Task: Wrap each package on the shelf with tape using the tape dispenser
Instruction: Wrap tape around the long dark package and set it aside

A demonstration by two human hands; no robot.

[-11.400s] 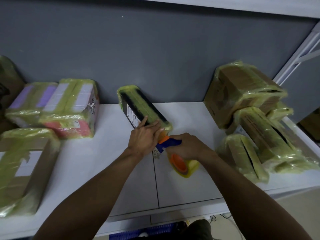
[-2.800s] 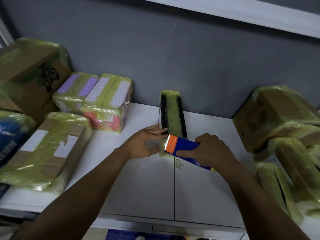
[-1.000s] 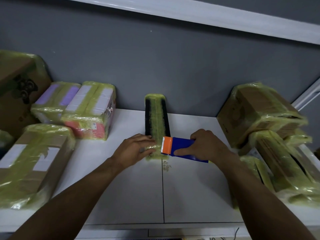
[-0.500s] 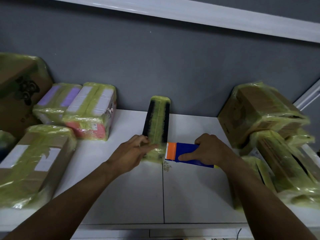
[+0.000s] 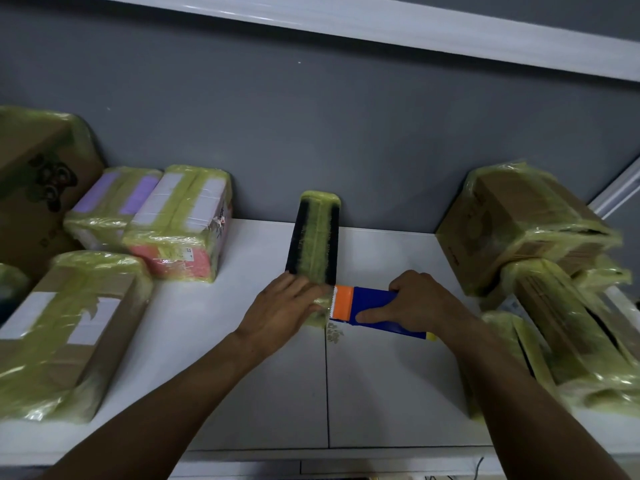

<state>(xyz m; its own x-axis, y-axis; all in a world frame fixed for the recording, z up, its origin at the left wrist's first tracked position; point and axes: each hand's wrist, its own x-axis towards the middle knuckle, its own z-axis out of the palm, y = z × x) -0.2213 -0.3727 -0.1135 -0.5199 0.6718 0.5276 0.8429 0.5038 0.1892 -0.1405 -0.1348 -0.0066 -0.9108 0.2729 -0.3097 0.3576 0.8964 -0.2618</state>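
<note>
Right grip (image 5: 422, 303) around tape dispenser (image 5: 372, 301), beside package (image 5: 315, 237)

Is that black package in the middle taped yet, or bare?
Partly taped: the black package has a yellow-green tape strip along its top, black showing either side.

No writing can be read anywhere in the frame. The small label (image 5: 188, 251) on the pink-ended package (image 5: 180, 233) at left centre and the red print (image 5: 453, 256) on the brown carton (image 5: 512, 216) at right are too blurred to read.
</note>
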